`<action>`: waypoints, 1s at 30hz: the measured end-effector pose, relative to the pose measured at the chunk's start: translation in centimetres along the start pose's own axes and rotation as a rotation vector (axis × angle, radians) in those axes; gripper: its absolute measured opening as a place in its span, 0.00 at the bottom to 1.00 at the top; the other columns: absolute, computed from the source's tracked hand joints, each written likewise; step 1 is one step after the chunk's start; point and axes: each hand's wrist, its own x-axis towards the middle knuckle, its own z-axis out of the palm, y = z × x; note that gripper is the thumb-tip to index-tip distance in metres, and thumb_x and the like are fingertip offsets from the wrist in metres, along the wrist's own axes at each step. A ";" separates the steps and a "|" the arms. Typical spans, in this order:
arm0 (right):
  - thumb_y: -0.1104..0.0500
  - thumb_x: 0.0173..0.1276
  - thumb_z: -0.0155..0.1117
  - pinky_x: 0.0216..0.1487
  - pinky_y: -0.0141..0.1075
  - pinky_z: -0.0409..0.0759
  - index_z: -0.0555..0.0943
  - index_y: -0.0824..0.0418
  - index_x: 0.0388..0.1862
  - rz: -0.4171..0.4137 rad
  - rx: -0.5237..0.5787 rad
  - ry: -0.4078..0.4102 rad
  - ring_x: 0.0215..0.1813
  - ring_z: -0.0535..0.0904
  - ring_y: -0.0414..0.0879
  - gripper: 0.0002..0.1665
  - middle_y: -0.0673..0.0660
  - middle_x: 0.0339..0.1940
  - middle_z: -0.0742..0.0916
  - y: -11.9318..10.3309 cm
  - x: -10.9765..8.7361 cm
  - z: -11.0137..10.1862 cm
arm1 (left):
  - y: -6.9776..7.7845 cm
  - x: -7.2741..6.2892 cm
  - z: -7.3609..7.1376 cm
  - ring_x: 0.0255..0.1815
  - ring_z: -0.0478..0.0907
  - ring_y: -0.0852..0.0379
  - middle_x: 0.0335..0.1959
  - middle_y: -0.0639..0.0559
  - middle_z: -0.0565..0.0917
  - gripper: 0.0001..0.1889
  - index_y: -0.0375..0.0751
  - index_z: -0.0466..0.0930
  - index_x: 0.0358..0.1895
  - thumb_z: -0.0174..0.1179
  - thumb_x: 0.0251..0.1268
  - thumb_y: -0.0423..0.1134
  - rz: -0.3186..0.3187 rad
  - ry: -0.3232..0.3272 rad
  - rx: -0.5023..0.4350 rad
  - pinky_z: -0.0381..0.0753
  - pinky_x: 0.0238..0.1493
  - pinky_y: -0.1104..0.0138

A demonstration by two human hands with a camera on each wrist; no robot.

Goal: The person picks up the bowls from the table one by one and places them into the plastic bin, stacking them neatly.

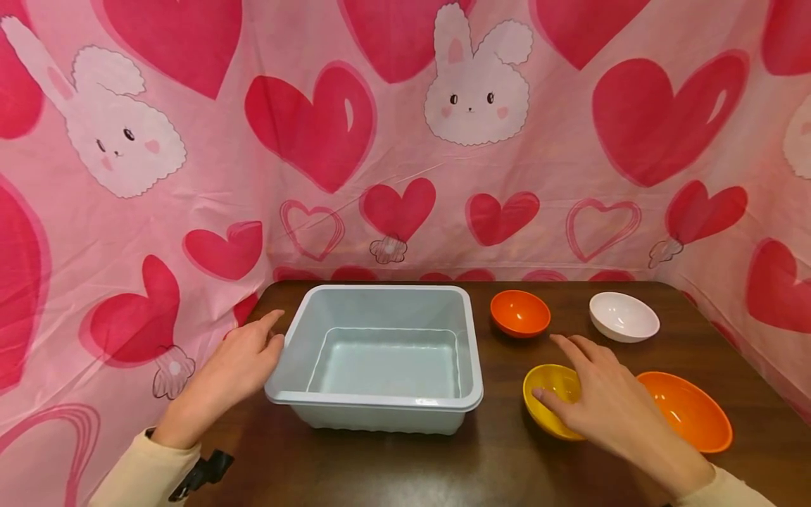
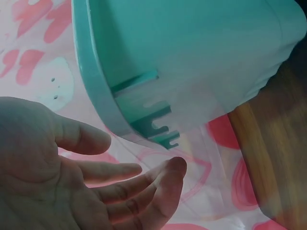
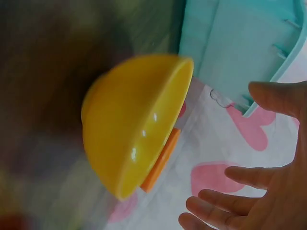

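A light grey plastic basin (image 1: 374, 417) stands on the dark wooden table, its inside bare. Close by the basin's left rim is my left hand (image 1: 247, 359), fingers extended and holding nothing; the left wrist view shows a gap between fingertips and rim. My right hand (image 1: 611, 398) hovers over a yellow bowl (image 1: 554, 415), thumb and fingers spread. In the right wrist view the hand (image 3: 273, 177) is apart from the yellow bowl (image 3: 134, 120). Partly behind that hand in the head view lies an orange bowl (image 1: 693, 415).
A red-orange bowl (image 1: 521, 315) sits right of the basin near the back. Farther right is a white bowl (image 1: 624, 317). Pink cloth (image 1: 405, 155) with hearts and rabbits hangs behind and beside the table (image 1: 355, 472).
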 end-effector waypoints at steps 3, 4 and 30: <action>0.33 0.55 0.80 0.56 0.73 0.73 0.74 0.64 0.74 0.019 0.031 -0.026 0.65 0.73 0.71 0.56 0.71 0.68 0.78 0.1 -0.4 0.3 | -0.2 0.0 0.1 0.61 0.77 0.26 0.66 0.25 0.77 0.28 0.23 0.68 0.73 0.53 0.78 0.38 -0.008 -0.021 0.001 0.73 0.63 0.35; 0.33 0.54 0.81 0.56 0.73 0.73 0.74 0.64 0.74 0.024 0.041 -0.029 0.65 0.73 0.71 0.57 0.72 0.68 0.78 0.2 -0.6 0.4 | -0.2 -0.1 0.1 0.62 0.77 0.26 0.66 0.25 0.76 0.29 0.23 0.67 0.74 0.54 0.78 0.39 -0.014 -0.030 -0.002 0.74 0.62 0.35; 0.27 0.44 0.84 0.56 0.74 0.72 0.72 0.68 0.74 0.017 0.031 -0.058 0.64 0.72 0.74 0.68 0.74 0.67 0.77 2.3 -2.8 2.5 | -0.7 0.0 0.5 0.36 0.79 0.50 0.41 0.42 0.85 0.28 0.27 0.72 0.72 0.58 0.71 0.33 0.013 -0.084 -0.071 0.81 0.35 0.57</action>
